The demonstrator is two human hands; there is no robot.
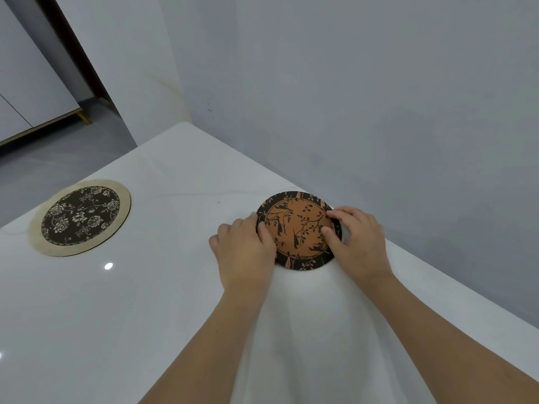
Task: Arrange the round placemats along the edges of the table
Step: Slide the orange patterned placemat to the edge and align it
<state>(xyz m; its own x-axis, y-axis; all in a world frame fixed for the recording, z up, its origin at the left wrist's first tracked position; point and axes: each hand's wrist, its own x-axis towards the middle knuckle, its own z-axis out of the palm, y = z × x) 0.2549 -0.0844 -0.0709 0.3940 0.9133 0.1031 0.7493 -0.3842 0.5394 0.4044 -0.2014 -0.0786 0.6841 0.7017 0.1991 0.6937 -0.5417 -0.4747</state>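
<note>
An orange round placemat (pixel 297 225) with a black branch pattern and dark rim lies flat near the right edge of the white table (pixel 163 301). My left hand (pixel 245 249) grips its left rim, fingers curled over the edge. My right hand (pixel 358 243) grips its right rim, thumb pressing on top. A second round placemat (pixel 81 218), beige-rimmed with a black floral centre, lies flat close to the table's left edge, apart from both hands.
A grey wall (pixel 379 97) runs right along the table's right edge. Beyond the far left corner lie a grey floor (pixel 58 158) and a white cabinet (pixel 26 91) with gold legs.
</note>
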